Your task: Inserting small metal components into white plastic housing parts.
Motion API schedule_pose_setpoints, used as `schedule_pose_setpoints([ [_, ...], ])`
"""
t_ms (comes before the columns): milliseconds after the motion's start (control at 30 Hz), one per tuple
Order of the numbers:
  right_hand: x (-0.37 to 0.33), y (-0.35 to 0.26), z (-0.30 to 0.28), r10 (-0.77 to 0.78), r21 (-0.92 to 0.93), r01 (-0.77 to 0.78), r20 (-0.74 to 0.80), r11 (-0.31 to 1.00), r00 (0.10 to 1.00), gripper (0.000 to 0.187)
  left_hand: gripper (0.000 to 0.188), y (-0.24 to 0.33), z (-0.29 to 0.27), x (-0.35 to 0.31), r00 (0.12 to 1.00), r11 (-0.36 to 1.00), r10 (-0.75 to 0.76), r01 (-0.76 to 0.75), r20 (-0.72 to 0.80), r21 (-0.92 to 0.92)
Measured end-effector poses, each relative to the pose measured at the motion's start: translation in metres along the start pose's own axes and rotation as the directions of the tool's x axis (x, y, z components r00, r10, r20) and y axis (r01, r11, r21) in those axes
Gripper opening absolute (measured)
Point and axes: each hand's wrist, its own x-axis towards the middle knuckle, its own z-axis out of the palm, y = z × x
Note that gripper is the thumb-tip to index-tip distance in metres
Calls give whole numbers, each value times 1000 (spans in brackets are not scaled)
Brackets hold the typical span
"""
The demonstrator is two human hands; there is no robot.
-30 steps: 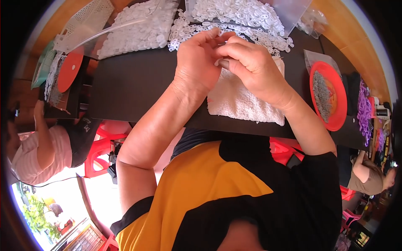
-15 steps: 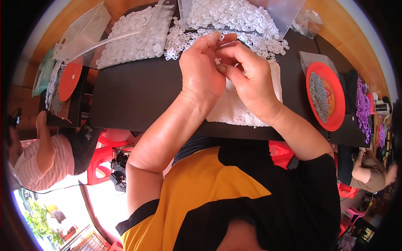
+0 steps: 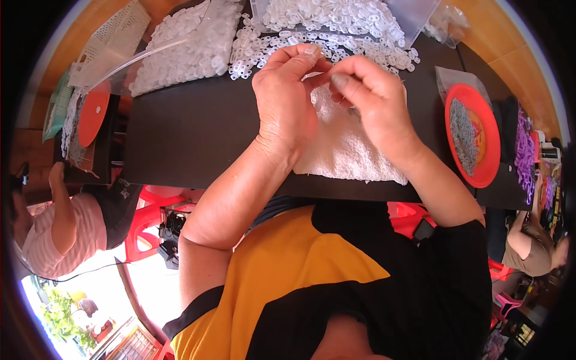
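Note:
My left hand [image 3: 285, 99] is closed in a pinch above the near edge of a heap of small white oval plastic pieces with holes [image 3: 264, 48]. What sits between its fingertips is too small to make out. To its right, my right hand [image 3: 378, 99] has thumb and forefinger pressed together, and whatever they hold is hidden. The two hands' fingertips are close to each other. A white towel [image 3: 354, 156] lies on the dark table beneath and between them.
Behind the heap stand a clear bag of white pieces [image 3: 186, 51] and a clear bin [image 3: 414, 18]. On the right lies a red bowl [image 3: 497, 135] with small grey metal parts, beside purple strands [image 3: 524, 156]. Other people [image 3: 57, 231] sit at both sides.
My right hand has shifted right, away from the left hand, and its fingers have come together. The small white piece seen by my right thumb before is out of sight.

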Motion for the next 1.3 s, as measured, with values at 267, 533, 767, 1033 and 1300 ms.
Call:
schedule_pose_setpoints([
  [267, 11, 8, -18, -110, -133, 110, 9, 985, 994, 7, 12, -5, -14, 15, 997, 997, -57, 60, 44, -57],
  [533, -1, -8, -26, -324, -506, 546, 463, 668, 825, 6, 10, -1, -15, 13, 988, 983, -141, 146, 54, -108],
  [767, -14, -3, -15, -296, -561, 696, 641, 448, 708, 5, 15, -10, -23, 16, 988, 990, -141, 143, 56, -20],
  [1033, -19, 2, -2, -301, -658, 643, 569, 392, 765, 7, 12, -3, -11, 11, 996, 997, -74, 74, 57, 6],
  [1300, -19, -1, -6, -247, -704, 581, 528, 408, 813, 9, 13, 7, -4, 3, 996, 994, -79, 75, 50, 78],
])
